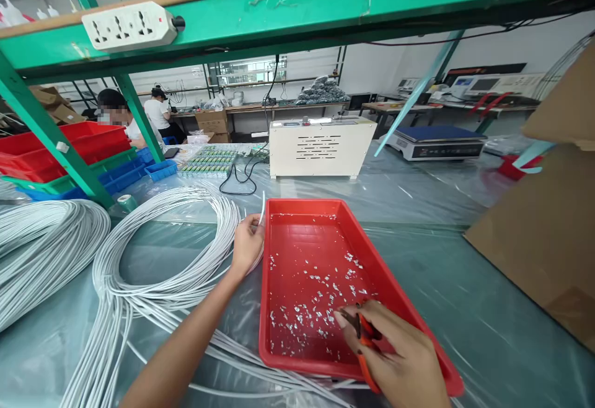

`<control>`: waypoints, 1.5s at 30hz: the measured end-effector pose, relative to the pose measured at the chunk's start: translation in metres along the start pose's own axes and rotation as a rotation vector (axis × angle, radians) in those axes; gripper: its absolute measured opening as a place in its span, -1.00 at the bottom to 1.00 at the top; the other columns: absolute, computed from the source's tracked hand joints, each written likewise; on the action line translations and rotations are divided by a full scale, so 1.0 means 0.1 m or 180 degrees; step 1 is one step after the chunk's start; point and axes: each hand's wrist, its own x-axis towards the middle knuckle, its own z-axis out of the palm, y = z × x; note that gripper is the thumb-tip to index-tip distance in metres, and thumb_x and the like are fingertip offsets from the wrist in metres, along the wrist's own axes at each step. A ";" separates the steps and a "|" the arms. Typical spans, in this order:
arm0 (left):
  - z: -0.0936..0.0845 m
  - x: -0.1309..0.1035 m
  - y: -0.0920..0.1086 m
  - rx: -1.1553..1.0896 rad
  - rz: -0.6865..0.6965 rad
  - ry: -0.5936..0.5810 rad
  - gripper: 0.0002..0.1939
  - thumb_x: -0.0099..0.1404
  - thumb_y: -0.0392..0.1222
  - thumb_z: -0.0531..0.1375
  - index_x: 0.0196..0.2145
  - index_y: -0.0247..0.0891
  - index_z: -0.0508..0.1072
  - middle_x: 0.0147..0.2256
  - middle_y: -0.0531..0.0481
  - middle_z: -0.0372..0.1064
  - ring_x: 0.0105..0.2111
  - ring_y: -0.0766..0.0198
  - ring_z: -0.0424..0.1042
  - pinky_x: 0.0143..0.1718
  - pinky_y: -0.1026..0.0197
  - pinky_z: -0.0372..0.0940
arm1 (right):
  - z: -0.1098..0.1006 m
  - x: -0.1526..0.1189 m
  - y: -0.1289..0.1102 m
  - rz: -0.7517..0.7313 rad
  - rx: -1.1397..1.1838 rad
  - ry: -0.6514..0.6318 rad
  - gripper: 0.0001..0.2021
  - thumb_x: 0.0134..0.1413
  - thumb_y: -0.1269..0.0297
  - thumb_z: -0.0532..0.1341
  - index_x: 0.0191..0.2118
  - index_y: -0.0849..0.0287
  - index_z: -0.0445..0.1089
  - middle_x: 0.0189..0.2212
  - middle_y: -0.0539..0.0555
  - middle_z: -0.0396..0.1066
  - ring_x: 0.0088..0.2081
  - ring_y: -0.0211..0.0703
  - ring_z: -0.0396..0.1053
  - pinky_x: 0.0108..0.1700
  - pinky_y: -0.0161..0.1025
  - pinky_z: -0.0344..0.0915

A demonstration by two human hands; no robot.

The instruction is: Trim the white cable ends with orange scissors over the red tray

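My left hand (248, 242) pinches a white cable (263, 204) at the left rim of a red tray (266, 296), and the cable's end points upward. Over the tray's near right part, my right hand (400, 352) is wrapped round pliers or cutters with orange-red handles (367, 368); their dark jaws point left. Small white and silvery scraps (320, 315) are scattered on the tray floor. Left of the tray lies a large coil of white cable (109, 259), its loose lengths running toward the near edge and along the front of the tray.
A second cable coil (46, 240) lies far left, near stacked red bins (60, 150). Behind the tray stand a cream metal box (320, 150) and a scale (437, 141). Cardboard (543, 240) is at right. A green shelf beam (279, 11) crosses above. Two people sit in the background.
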 end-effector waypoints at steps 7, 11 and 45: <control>0.10 -0.72 0.48 -0.0972 0.0445 -0.0724 -0.65 0.26 -0.08 0.02 -0.16 -0.37 0.43 -0.57 0.07 0.27 -0.60 0.41 0.20 -0.55 0.37 0.13 | -0.04 0.12 0.07 0.0393 -0.0324 0.0063 -0.77 0.05 0.21 0.14 -0.55 0.16 0.17 -0.62 -0.06 0.17 -0.59 -0.30 0.13 -0.50 -0.39 0.11; 0.14 -0.91 0.50 -0.1508 0.0446 -0.1326 -0.67 0.27 -0.11 0.03 -0.19 -0.37 0.46 -0.60 0.09 0.20 -0.57 0.41 0.16 -0.52 0.37 0.08 | -0.05 0.13 0.11 0.0483 -0.0567 0.0111 -0.70 0.03 0.16 0.14 -0.60 0.15 0.10 -0.66 -0.09 0.10 -0.61 -0.32 0.06 -0.52 -0.39 0.03; 0.09 -0.98 0.48 -0.1152 0.0851 -0.1887 -0.65 0.29 -0.19 -0.01 -0.56 -0.37 0.38 -0.62 0.03 0.27 -0.57 0.38 0.23 -0.52 0.36 0.13 | -0.03 0.04 0.10 0.0669 -0.0577 -0.0521 -0.55 -0.08 0.16 0.20 -0.63 0.13 -0.15 -0.68 -0.16 -0.12 -0.63 -0.35 -0.14 -0.59 -0.40 -0.13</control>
